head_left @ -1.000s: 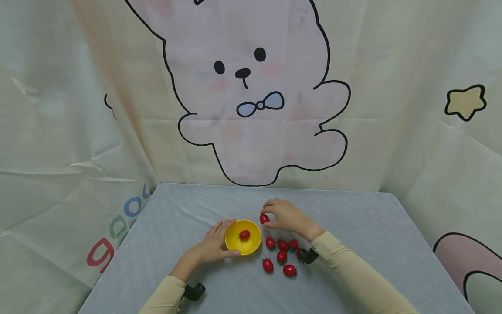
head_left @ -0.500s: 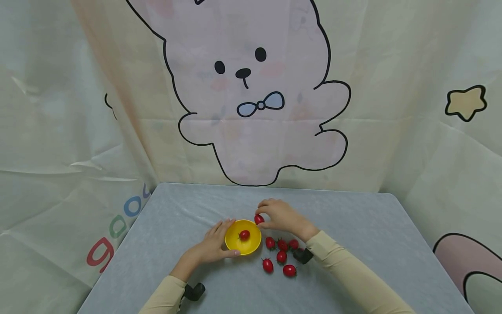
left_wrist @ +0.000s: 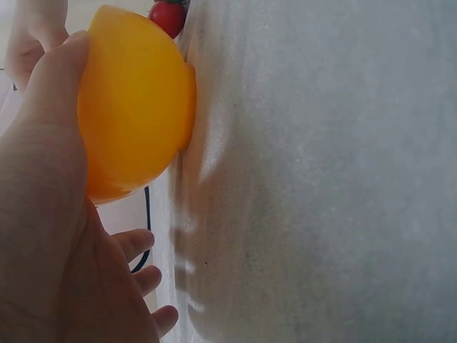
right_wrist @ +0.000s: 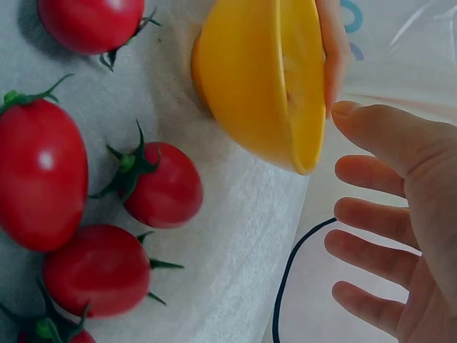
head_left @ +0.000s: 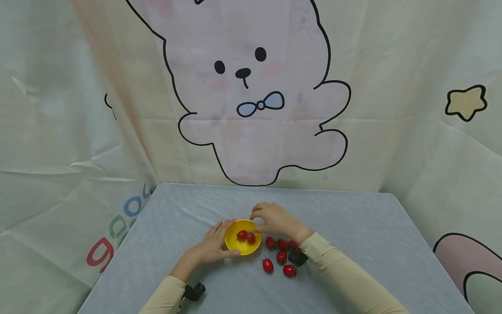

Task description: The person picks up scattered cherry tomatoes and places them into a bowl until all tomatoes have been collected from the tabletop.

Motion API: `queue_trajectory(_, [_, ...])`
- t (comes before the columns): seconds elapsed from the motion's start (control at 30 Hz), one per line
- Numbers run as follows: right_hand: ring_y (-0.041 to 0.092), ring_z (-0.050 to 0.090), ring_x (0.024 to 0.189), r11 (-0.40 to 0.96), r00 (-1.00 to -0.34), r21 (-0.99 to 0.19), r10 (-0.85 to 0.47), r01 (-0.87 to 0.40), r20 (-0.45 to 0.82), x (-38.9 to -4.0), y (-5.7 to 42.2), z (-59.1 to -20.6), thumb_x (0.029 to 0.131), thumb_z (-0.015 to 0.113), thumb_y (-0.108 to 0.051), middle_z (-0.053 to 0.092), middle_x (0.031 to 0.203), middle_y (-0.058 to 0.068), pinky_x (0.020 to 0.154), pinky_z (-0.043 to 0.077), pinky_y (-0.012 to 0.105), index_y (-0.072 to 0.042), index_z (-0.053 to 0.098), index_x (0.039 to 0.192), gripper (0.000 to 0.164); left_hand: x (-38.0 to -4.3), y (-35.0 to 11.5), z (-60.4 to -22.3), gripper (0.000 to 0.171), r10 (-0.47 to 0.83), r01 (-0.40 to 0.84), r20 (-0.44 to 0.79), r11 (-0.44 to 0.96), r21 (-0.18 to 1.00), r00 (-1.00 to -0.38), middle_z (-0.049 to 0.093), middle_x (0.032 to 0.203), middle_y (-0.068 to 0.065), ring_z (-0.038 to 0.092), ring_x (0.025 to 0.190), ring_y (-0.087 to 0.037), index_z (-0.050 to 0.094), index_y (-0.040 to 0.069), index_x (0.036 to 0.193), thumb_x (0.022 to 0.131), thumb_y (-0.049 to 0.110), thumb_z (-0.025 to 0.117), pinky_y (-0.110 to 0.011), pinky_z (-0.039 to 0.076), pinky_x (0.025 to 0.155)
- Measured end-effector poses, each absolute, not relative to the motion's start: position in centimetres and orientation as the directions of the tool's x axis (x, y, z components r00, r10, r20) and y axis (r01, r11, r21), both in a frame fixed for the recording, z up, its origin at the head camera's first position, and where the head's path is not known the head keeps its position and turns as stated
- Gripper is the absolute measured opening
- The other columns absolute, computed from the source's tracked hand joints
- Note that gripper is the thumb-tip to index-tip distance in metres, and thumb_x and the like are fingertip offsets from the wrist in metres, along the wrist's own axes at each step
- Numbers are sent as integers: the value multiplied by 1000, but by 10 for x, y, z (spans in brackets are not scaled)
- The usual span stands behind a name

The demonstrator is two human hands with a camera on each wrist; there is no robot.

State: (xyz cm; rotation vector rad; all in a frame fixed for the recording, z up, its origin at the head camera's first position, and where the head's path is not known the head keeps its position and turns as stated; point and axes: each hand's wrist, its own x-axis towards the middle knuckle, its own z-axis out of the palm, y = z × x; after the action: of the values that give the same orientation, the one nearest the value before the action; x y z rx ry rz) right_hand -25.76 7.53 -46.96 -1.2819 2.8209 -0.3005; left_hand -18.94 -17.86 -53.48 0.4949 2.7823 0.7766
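My left hand grips the yellow bowl; 2 tomatoes lie inside. My right hand, fingers apart, hovers by the bowl's far-right rim. Loose tomatoes sit right of the bowl.

The bowl stands on the table, two tomatoes inside, loose tomatoes to its right, the left hand at its left.

Bare left hand: thumb set well apart from fingers, fingers spread. Bare right hand: raised, pointing leftward, thumb and fingers parted, fingers separated. Cream-sleeved left forearm and cream-sleeved right forearm angle inward from the lower corners; wrists well apart.
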Motion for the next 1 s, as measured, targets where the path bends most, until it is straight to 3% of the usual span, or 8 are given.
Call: queue_trajectory(1.0, [21, 61, 116, 648, -667, -195, -743, -736, 53, -255, 77, -475, 89, 72, -42, 66, 127, 0, 103, 52, 43, -20, 72, 117, 36, -189, -178, -538, 103, 352, 240, -119, 812, 533, -928, 22, 166, -9, 15, 153, -42, 15, 26, 159, 80, 68, 67, -70, 15, 118])
